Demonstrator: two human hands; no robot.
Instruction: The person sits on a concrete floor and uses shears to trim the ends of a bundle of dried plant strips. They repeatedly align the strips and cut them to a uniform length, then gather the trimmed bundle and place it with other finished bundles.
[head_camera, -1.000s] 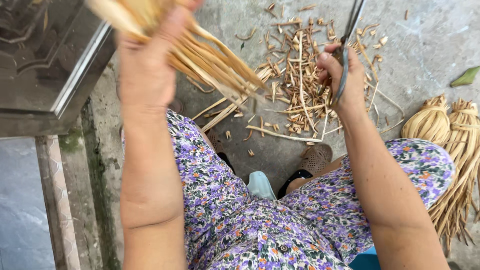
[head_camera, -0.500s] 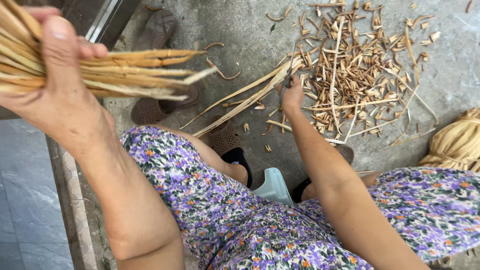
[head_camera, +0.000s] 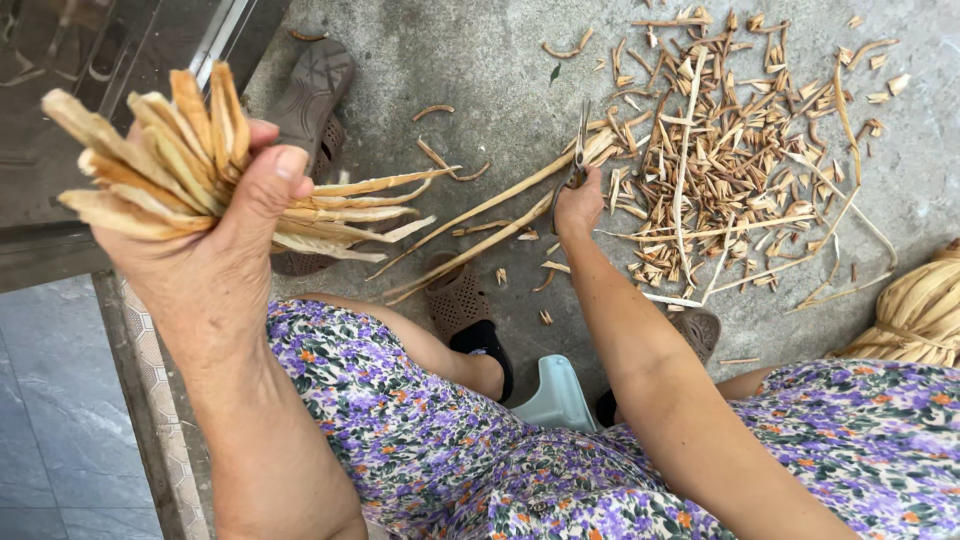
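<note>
A bundle of dried, straw-coloured leaf strips (head_camera: 170, 165) is held up at the left of the view, its cut ends fanning past the thumb and its loose tips trailing toward the concrete floor (head_camera: 480, 80). The left hand (head_camera: 215, 255) grips it in a closed fist, fingers wrapped tight around the strips and thumb pressed across the top. Farther out, the right hand (head_camera: 578, 208) reaches down to the floor, fingers curled around a pair of scissors (head_camera: 577, 150) whose blades point away; how far the blades stand apart is too small to tell. Two long strips (head_camera: 480, 230) lie just beside that hand, and a heap of trimmed offcuts (head_camera: 740, 160) spreads beyond it. Judging by the scene, a firm, even grip near the cut ends keeps the strips aligned for trimming. A sandal (head_camera: 310, 95) rests nearby, a tied bundle (head_camera: 915, 310) at right.
</note>
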